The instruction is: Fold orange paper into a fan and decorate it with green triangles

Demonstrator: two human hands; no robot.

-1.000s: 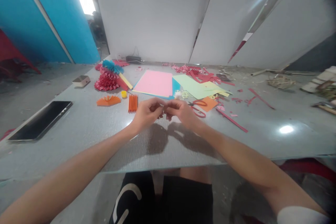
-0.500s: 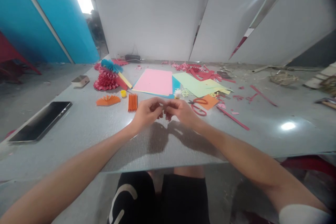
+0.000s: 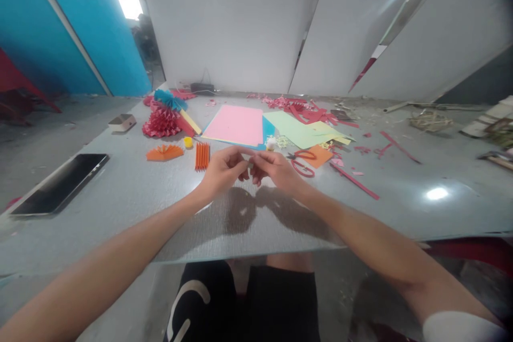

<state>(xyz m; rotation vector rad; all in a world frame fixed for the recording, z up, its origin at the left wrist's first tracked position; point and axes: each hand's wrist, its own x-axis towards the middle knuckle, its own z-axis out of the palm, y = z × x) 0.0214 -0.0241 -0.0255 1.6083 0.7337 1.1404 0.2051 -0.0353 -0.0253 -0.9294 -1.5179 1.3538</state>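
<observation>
My left hand [image 3: 224, 171] and my right hand [image 3: 272, 169] meet above the table, thumbs and fingers pinched together. Whatever lies between the fingertips is too small to make out. Left of my left hand rests a pleated orange paper strip [image 3: 202, 156], with an orange paper fan [image 3: 164, 153] and a yellow cap [image 3: 188, 142] farther left. Beside my right hand are red-handled scissors [image 3: 303, 162], partly over an orange paper square [image 3: 320, 156]. A small white-topped bottle [image 3: 271, 143] stands just beyond my fingers.
Pink sheets [image 3: 234, 125] and green paper [image 3: 298, 131] lie behind my hands. Red pleated paper [image 3: 161, 120] is piled back left, near a small box [image 3: 122, 123]. A phone [image 3: 60, 184] lies at the left. Red scraps [image 3: 355, 180] are strewn right. The table's front edge [image 3: 248, 256] runs above my lap.
My fingertips have shifted slightly, with my left thumb now nearer the right fingers. Both hands stay pinched together in nearly the same place.
</observation>
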